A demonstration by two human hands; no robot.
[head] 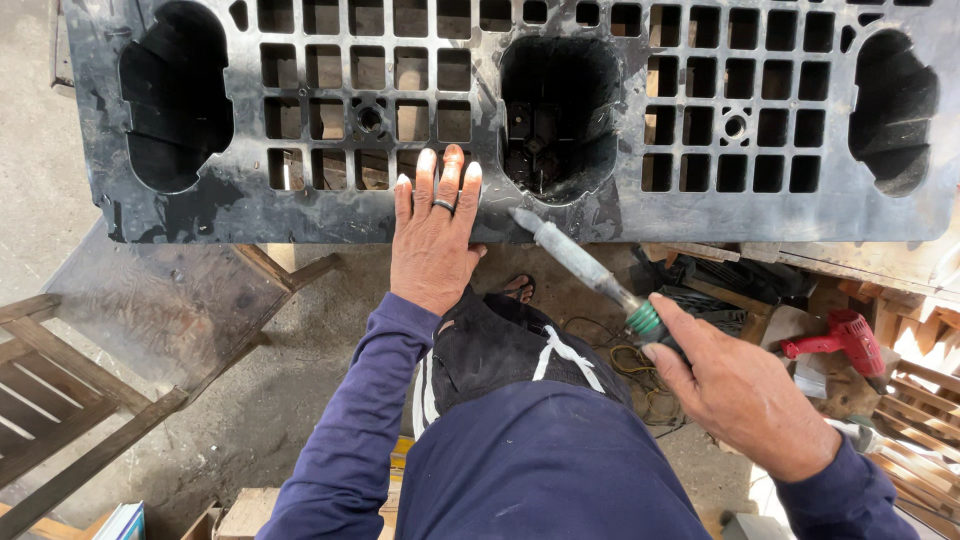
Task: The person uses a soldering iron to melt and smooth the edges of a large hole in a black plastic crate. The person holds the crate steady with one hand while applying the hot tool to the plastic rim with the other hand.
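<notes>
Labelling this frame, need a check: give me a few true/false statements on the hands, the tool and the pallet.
1. The left hand lies flat on the black plastic pallet. True.
2. The right hand holds a hammer. False: it holds a long grey tool with a green collar.
3. The tool's tip touches the pallet's edge. True.
4. The red power tool is in the left hand. False: it lies aside, on the right.

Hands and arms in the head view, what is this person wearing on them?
Both arms are in long navy blue sleeves down to the wrists. The left hand is bare with a dark band ring on one finger; the right hand is bare with no ring visible.
</notes>
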